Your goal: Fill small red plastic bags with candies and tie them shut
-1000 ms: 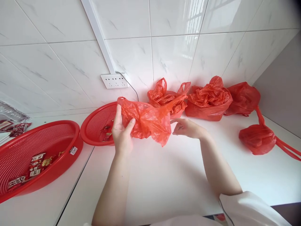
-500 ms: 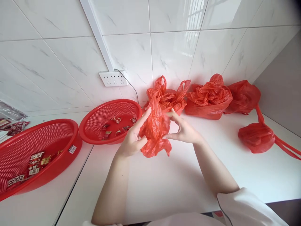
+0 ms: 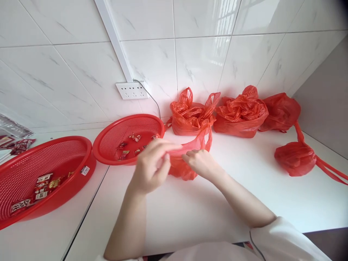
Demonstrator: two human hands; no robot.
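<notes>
A thin red plastic bag hangs low over the white counter, between my two hands. My left hand, slightly smeared by motion, has its bent fingers and thumb at the bag's left side, closed on the film. With curled fingers, my right hand grips the bag's upper right part. A strip of the bag stretches between the hands, and a loop rises behind my right hand. The bag's far side is partly hidden by my fingers.
Red plastic bags and another red bag stand along the tiled wall. A knotted bag lies at right. Two red baskets with small packets stand left, near a wall socket with a cable.
The bag was crumpled upright between my spread hands; now it is lower and stretched sideways. My right hand has closed and moved slightly down and left; my left fingers have bent inward.
</notes>
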